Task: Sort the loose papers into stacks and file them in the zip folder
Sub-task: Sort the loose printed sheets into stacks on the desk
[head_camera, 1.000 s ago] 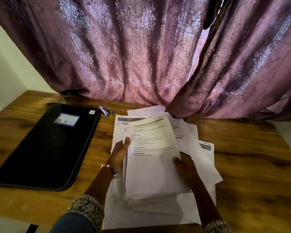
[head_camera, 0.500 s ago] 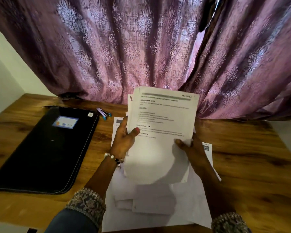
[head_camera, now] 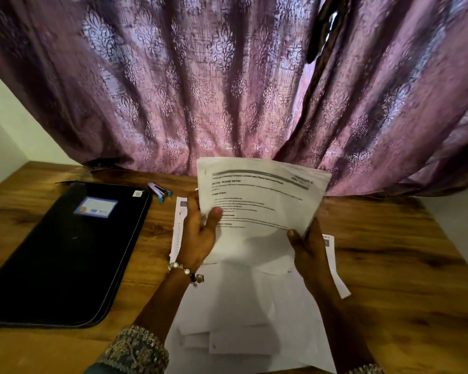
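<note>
Purple curtain [head_camera: 200, 90] hangs behind wooden table [head_camera: 403, 265], closed black zip folder [head_camera: 65, 252] at left with stapler [head_camera: 159, 192] just beyond, left hand [head_camera: 197, 233] and right hand [head_camera: 308, 249] both gripping raised sheaf of papers [head_camera: 260, 201] above loose papers [head_camera: 249, 306], hiding some.

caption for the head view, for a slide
Both hands, left and right, lift a sheaf of papers beside the closed zip folder.
</note>
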